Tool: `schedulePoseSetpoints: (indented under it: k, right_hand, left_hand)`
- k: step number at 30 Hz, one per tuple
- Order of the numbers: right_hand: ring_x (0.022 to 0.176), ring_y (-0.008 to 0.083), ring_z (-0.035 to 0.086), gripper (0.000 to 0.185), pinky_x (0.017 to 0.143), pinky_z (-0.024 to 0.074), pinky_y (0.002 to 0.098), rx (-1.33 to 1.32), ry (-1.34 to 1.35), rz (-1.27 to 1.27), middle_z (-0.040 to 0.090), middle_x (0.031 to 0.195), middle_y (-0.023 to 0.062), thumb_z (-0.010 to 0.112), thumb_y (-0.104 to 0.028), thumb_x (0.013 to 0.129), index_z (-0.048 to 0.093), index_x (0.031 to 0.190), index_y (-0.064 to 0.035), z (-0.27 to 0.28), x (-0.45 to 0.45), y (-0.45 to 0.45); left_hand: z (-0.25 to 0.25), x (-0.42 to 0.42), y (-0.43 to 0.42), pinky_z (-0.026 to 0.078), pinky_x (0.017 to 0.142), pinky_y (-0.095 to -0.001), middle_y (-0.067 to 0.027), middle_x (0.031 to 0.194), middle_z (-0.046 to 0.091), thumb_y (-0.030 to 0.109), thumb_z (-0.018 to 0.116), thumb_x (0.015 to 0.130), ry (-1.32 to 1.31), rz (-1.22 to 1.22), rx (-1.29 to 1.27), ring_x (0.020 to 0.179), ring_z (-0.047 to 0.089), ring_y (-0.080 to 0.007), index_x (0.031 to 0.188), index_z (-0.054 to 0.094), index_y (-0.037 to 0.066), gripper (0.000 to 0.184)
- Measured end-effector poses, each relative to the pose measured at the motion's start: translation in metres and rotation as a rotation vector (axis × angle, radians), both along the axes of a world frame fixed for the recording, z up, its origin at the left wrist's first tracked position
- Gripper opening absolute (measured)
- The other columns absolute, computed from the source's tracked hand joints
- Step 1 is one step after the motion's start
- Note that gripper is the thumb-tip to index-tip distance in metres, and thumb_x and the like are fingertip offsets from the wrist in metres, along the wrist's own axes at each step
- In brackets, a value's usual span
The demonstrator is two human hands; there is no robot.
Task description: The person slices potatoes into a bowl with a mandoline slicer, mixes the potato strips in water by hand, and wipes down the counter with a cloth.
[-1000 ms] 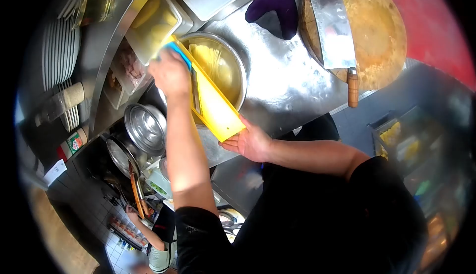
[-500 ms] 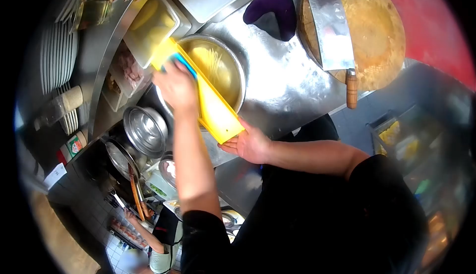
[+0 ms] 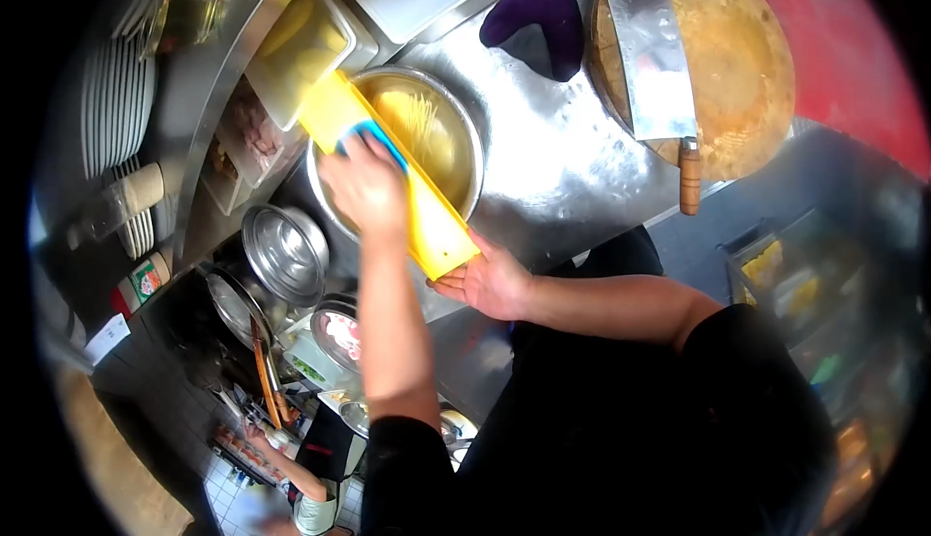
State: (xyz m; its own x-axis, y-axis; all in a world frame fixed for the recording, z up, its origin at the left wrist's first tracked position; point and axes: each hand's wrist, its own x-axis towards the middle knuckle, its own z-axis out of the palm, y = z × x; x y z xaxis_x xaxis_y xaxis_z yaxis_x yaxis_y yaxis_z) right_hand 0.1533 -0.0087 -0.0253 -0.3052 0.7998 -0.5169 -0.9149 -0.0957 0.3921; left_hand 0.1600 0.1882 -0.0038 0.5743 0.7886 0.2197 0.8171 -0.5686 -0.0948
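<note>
A long yellow mandoline slicer (image 3: 432, 218) lies slanted across a steel bowl (image 3: 475, 172). Thin pale-yellow shreds (image 3: 419, 114) lie in the bowl. My left hand (image 3: 367, 187) is closed over a blue piece (image 3: 373, 136) on the slicer's upper half; the fingers hide most of it, and what lies beneath cannot be seen. At the slicer's lower end, my right hand (image 3: 493, 282) grips it palm up, with the thumb on the near side edge and the fingers underneath.
A cleaver (image 3: 652, 61) rests on a round wooden chopping board (image 3: 742, 61). A dark purple cloth (image 3: 543, 17) lies on the steel counter (image 3: 543, 158). Metal bowls (image 3: 284, 255) and stacked plates (image 3: 116, 109) are at left. Another person's arm (image 3: 291, 468) shows at lower left.
My left hand and the blue piece have slid down along the slicer, towards my right hand. The slicer and my right hand have stayed nearly still.
</note>
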Motion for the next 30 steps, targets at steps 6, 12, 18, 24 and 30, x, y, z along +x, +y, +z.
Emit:
schedulePoseSetpoints:
  k: [6, 12, 18, 24, 30]
  right_hand:
    - [0.140, 0.0313, 0.046, 0.073, 0.123, 0.0314, 0.0440, 0.020, 0.010, -0.047, 0.047, 0.152, 0.0183, 0.034, -0.058, 0.107, 0.038, 0.151, 0.0006, -0.001, -0.003, -0.003]
    - [0.137, 0.0251, 0.048, 0.067, 0.116, 0.0375, 0.0421, 0.022, 0.016, -0.031, 0.052, 0.149, 0.0131, 0.043, -0.057, 0.105, 0.045, 0.149, -0.0066, -0.004, -0.001, -0.007]
    - [0.144, 0.0321, 0.041, 0.072, 0.124, 0.0278, 0.0448, -0.024, 0.053, -0.004, 0.047, 0.151, 0.0205, 0.034, -0.055, 0.108, 0.037, 0.152, 0.0019, 0.003, 0.003, -0.002]
    - [0.143, 0.0299, 0.043, 0.073, 0.123, 0.0292, 0.0447, -0.014, -0.032, 0.009, 0.049, 0.151, 0.0175, 0.028, -0.056, 0.108, 0.037, 0.152, 0.0013, 0.005, 0.007, -0.004]
    - [0.139, 0.0277, 0.046, 0.072, 0.120, 0.0337, 0.0440, 0.059, 0.066, 0.046, 0.051, 0.149, 0.0163, 0.038, -0.060, 0.105, 0.043, 0.149, -0.0037, -0.020, -0.001, -0.009]
  left_hand:
    - [0.010, 0.007, 0.006, 0.050, 0.082, -0.0568, -0.0289, 0.104, 0.058, 0.025, 0.056, 0.101, 0.001, 0.040, -0.102, 0.100, 0.056, -0.0466, 0.106, 0.060, 0.002, 0.024]
    - [0.005, -0.054, -0.115, 0.050, 0.079, -0.0570, -0.0277, 0.101, 0.054, 0.026, 0.057, 0.101, 0.028, -0.044, -0.096, 0.099, 0.055, -0.0459, 0.118, 0.060, 0.002, 0.030]
    - [-0.009, 0.018, 0.046, 0.050, 0.081, -0.0558, -0.0263, 0.098, 0.057, 0.029, 0.055, 0.101, -0.084, 0.005, 0.015, 0.099, 0.056, -0.0445, 0.105, 0.060, 0.006, 0.024]
    - [0.005, -0.014, -0.049, 0.050, 0.082, -0.0564, -0.0269, 0.102, 0.056, 0.026, 0.059, 0.099, -0.028, 0.049, -0.098, 0.100, 0.054, -0.0451, 0.111, 0.060, 0.004, 0.026]
    - [0.001, -0.032, -0.079, 0.051, 0.081, -0.0560, -0.0258, 0.102, 0.054, 0.025, 0.060, 0.098, -0.017, 0.054, -0.107, 0.100, 0.055, -0.0448, 0.117, 0.060, 0.005, 0.028]
